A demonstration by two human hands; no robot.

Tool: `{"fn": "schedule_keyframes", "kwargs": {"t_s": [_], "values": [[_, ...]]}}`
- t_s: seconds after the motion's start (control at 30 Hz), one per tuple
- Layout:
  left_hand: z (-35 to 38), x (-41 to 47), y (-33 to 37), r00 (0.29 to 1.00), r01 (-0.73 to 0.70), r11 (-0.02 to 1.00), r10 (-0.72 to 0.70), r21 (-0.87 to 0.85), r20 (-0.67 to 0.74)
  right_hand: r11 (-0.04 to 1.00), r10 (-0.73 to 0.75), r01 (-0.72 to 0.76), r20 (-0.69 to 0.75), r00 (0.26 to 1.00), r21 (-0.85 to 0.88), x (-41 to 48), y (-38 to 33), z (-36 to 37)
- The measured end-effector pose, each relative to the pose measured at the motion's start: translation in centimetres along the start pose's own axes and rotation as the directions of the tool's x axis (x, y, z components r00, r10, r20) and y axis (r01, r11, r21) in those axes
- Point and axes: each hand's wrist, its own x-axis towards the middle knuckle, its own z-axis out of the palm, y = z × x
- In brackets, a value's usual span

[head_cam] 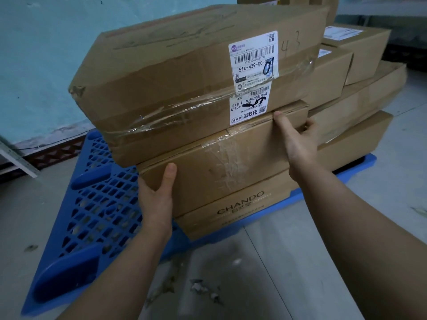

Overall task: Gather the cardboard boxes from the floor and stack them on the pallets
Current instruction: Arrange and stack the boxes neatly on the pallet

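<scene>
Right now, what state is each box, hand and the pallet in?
Top labelled box: taped, dented, resting askew on stack.
Middle box: sealed, gripped at both ends.
CHANDO box: bottom, on pallet.
Blue pallet: partly bare.
Left hand: holding.
Right hand: holding.

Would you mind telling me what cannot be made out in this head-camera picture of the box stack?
- Fingers of the left hand and right hand: hidden behind the middle box.
- Small print on the white shipping label of the top box: too small, partly scribbled over.
- Boxes at the top edge: cut off by the frame.
- Pallet surface under the stack: covered by the CHANDO box.
</scene>
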Motion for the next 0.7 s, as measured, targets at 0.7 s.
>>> {"fn": "schedule_keyframes", "kwargs": {"t_s": [0.7], "values": [[-8.2, 1.7, -6.3, 0.839, 0.446, 0.720, -0.543, 0.532, 0.032, 0.908, 0.346, -0.345, -0.037, 0.937, -0.238, -12.8, 11.9, 10.7]]}}
